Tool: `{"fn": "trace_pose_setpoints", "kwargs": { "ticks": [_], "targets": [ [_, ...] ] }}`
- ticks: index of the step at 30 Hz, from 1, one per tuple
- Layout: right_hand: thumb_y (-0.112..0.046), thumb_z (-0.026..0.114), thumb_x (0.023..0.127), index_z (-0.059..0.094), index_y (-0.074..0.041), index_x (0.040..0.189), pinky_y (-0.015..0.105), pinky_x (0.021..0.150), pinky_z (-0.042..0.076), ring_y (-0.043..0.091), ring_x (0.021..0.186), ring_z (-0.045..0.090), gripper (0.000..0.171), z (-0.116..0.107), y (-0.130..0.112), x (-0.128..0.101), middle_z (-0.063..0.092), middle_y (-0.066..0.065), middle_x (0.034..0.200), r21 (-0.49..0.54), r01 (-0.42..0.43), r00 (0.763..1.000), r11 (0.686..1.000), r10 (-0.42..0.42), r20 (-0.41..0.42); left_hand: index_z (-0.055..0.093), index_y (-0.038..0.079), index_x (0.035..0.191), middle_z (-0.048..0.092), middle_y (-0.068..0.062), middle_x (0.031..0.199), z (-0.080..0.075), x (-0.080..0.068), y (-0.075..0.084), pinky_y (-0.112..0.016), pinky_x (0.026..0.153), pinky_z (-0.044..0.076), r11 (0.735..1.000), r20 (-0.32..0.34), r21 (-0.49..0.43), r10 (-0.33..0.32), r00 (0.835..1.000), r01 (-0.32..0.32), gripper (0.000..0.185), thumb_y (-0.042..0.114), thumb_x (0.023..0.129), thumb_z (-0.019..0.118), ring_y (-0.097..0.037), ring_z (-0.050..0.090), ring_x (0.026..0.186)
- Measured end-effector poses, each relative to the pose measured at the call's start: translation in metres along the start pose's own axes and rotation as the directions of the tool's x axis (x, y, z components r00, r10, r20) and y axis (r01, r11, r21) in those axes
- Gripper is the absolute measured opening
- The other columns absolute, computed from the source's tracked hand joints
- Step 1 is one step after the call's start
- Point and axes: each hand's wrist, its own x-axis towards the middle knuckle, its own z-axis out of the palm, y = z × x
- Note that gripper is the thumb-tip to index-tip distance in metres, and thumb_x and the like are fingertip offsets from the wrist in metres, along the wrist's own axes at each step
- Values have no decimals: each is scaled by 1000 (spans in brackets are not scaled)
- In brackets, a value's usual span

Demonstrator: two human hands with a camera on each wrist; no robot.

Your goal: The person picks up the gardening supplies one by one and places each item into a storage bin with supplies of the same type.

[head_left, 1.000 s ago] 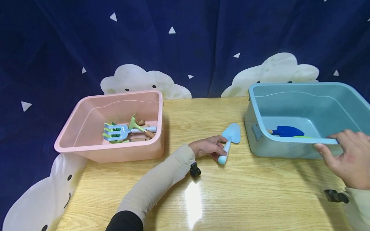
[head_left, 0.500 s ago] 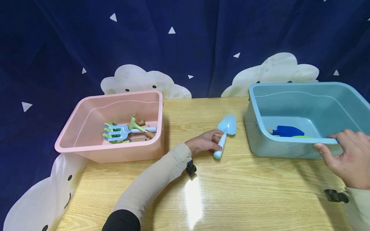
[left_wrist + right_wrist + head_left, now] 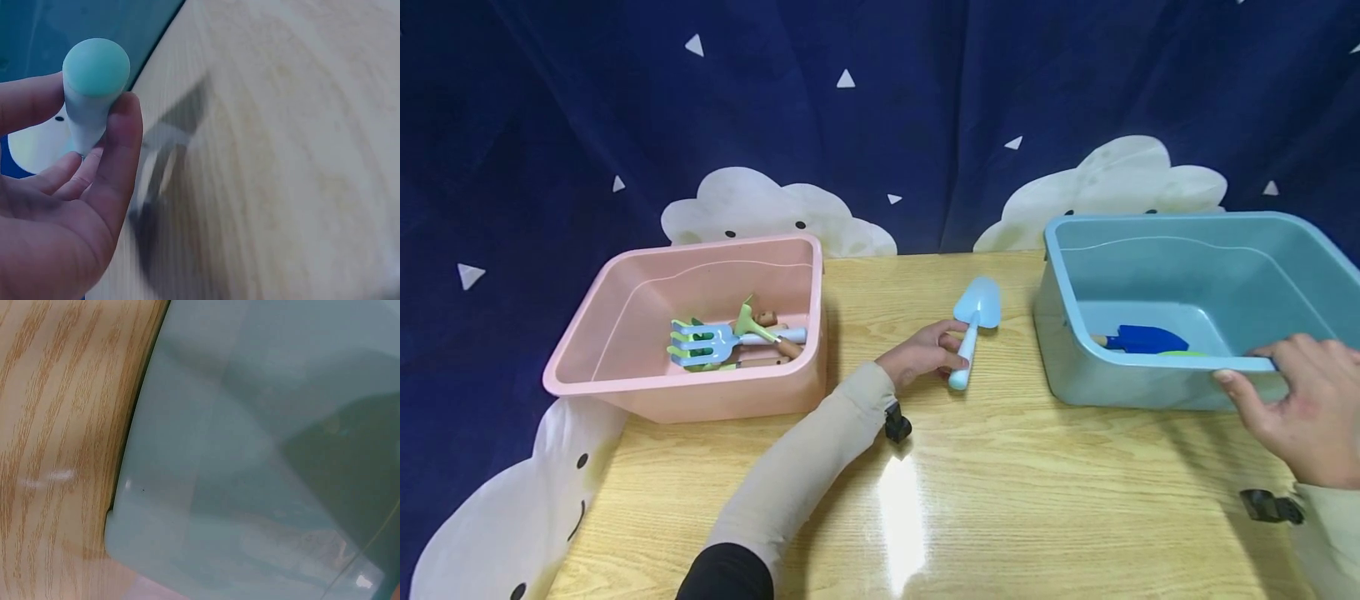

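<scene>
The left hand [image 3: 925, 357] grips the light blue trowel [image 3: 973, 325] by its handle, lifted over the desk [image 3: 1000, 500] between the pink bin [image 3: 625, 392] and the blue bin [image 3: 1150, 387]. The right hand [image 3: 1300, 408] curls its fingers over the blue bin's near rim. The carry looks underway; next comes clearing a bin wall before letting go.

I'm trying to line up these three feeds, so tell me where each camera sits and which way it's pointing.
Head: worn on the head, facing forward and down at the table; shows both hands and sleeves.
Left wrist: on the left wrist, facing the left hand gripping the light blue trowel.
Right wrist: on the right wrist, close against the blue bin; no hand visible.
Shared: trowel in head and left wrist; bin in all.
</scene>
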Motion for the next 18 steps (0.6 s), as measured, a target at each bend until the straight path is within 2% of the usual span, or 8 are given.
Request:
{"fn": "trace_pose_setpoints", "kwargs": {
  "ticks": [12,18],
  "targets": [
    [-79,39,87,62,10,79,54,59,25,48,60,44,93,-1,2,1,55,27,65,-3,21,1000,1000,-21,12,37,19,151,60,-14,125,-10,17,13,-34,74,56,1000,-48,6,29,998,-29,70,0,89,64,-20,65,88],
    [-75,42,89,62,11,81,53,61,26,48,63,46,88,-4,2,2,56,27,67,-12,28,999,1000,-27,47,39,22,151,58,-15,133,-10,22,30,-39,80,56,998,-91,-15,52,994,-54,71,-2,89,63,-24,66,99]
  ]
}}
